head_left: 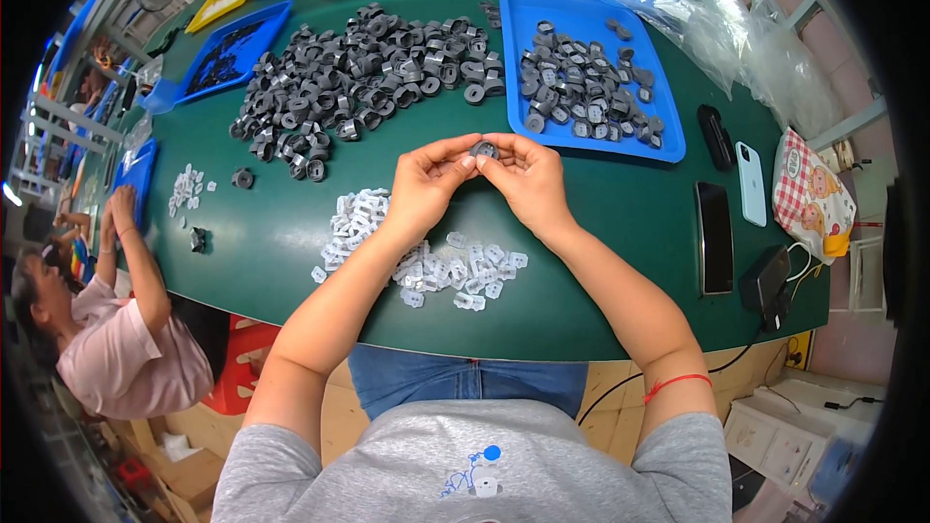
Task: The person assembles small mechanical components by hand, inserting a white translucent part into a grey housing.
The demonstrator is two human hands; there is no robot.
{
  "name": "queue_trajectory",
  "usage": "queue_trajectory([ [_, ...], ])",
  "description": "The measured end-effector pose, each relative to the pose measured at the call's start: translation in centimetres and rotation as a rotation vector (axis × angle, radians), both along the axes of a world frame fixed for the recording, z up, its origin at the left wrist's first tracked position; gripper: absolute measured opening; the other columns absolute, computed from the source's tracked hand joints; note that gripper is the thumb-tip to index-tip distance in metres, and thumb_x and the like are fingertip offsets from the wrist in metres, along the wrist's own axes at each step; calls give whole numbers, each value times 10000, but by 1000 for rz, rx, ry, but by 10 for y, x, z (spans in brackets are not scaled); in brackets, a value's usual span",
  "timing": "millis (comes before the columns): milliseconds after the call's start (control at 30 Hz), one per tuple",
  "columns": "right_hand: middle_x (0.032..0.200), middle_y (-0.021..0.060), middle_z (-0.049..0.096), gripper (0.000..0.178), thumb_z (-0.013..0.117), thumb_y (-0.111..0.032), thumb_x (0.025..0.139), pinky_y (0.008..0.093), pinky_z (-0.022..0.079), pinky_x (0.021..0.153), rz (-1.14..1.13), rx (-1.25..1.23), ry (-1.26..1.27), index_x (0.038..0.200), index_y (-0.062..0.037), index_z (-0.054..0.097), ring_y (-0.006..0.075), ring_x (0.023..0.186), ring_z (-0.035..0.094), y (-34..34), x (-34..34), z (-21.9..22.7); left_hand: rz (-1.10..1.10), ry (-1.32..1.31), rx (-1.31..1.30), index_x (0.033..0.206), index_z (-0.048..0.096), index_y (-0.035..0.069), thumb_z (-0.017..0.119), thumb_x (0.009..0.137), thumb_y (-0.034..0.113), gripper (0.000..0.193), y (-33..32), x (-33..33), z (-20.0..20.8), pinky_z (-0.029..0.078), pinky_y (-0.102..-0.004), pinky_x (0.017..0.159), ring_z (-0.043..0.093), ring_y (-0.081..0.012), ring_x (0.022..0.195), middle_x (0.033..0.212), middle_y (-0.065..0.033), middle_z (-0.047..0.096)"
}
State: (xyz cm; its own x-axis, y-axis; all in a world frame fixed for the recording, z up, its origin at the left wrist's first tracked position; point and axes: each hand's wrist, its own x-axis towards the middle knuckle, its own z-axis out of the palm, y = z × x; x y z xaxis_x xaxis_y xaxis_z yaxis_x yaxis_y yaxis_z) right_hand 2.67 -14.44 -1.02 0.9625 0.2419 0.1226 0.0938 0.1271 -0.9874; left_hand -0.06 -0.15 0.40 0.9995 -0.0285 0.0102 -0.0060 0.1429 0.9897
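Observation:
Between the fingertips of my left hand (429, 177) and my right hand (531, 179), a small dark grey plastic part (483, 149) is pinched above the green table. Both hands are closed on it, and the fingers hide some of its edges. Just beyond them lies a big heap of similar dark grey parts (358, 73). To the right of the heap, a blue tray (581, 140) holds more grey parts, several with pale inserts showing. Small translucent white plastic pieces (358, 228) are piled under and beside my left forearm, spreading to the right (475, 276).
At the right lie a black phone (714, 237), a light blue phone (751, 182), a black case (716, 136) and a patterned pouch (814, 196). Clear plastic bags (697, 19) cover the far right. A co-worker (126, 349) sits at the left. Another blue tray (232, 48) stands far left.

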Motion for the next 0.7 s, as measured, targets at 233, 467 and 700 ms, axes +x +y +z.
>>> queue_trajectory([
  [233, 839, 117, 627, 270, 608, -35, 794, 224, 492, 653, 8, 87, 30, 1027, 88, 553, 131, 745, 615, 2, -3, 2, 3, -15, 8, 1111, 545, -40, 527, 844, 3, 271, -1, 0, 3, 497, -240, 788, 585, -122, 845, 932, -99, 605],
  [467, 858, 119, 624, 271, 597, -19, 795, 235, 488, 680, -6, 80, 89, 1039, 79, 532, 135, 765, 610, 0, -3, 3, -12, -58, 46, 1131, 548, -6, 544, 834, 1, 297, -3, -1, 1, 490, -223, 779, 579, -109, 819, 852, -52, 596],
  [700, 936, 108, 611, 260, 583, -55, 809, 240, 465, 754, 141, 285, 337, 1039, 57, 538, 134, 837, 588, -3, -1, 14, 64, -44, 82, 1090, 550, -51, 582, 798, -13, 297, 0, 1, 5, 487, -205, 732, 588, -101, 783, 876, -64, 590],
])
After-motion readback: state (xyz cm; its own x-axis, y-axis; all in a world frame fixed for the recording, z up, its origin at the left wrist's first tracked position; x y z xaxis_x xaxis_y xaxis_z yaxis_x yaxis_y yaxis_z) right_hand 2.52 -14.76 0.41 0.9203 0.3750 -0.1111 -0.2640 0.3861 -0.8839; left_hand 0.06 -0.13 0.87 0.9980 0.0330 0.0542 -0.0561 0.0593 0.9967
